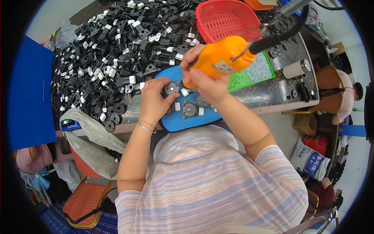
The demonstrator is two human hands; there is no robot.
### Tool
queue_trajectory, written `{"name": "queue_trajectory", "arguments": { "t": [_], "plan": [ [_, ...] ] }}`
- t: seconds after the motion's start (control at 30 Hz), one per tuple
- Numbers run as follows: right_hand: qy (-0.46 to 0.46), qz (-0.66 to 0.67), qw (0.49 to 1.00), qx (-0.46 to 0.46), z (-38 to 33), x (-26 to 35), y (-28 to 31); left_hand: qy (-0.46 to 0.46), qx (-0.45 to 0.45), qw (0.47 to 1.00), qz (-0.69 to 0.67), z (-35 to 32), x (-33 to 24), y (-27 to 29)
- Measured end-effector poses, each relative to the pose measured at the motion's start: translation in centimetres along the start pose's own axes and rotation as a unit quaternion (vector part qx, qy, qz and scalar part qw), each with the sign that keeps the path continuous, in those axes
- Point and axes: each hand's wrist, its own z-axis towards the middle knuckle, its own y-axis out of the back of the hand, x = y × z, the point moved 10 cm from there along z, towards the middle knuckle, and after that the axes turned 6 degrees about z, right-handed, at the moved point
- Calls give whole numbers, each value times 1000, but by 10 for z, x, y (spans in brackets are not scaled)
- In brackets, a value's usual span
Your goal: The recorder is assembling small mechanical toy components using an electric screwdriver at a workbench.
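Note:
An orange electric screwdriver (226,56) hangs from a spring and cable, and my right hand (210,84) is wrapped round its body. Its tip is hidden behind my fingers. My left hand (154,99) has its thumb and fingers closed round the edge of a black round caster part (172,88) with a metal centre. That part lies on a blue mat (171,124) at the table's near edge. Closer to me on the mat lie another round black caster part (189,110) and a few more with white pieces.
A big heap of black and white parts (128,43) covers the table's left and back. Right of the mat lies a green tray (237,82) of small metal screws. Beyond stand a red basket (228,19) and a white bottle (294,69). Grey cloth (91,144) hangs at left.

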Motion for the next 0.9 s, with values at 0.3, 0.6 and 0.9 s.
{"name": "queue_trajectory", "arguments": {
  "t": [0.3,0.6,0.9],
  "plan": [
    [-85,-57,994,23,10,-30,-12,71,86,992,-52,2,15,-16],
    [-141,-46,988,43,11,-45,-15,50,52,993,-98,-1,15,-14],
    [-12,52,993,103,27,30,-5,86,81,990,-75,-7,14,-20]
  ]
}}
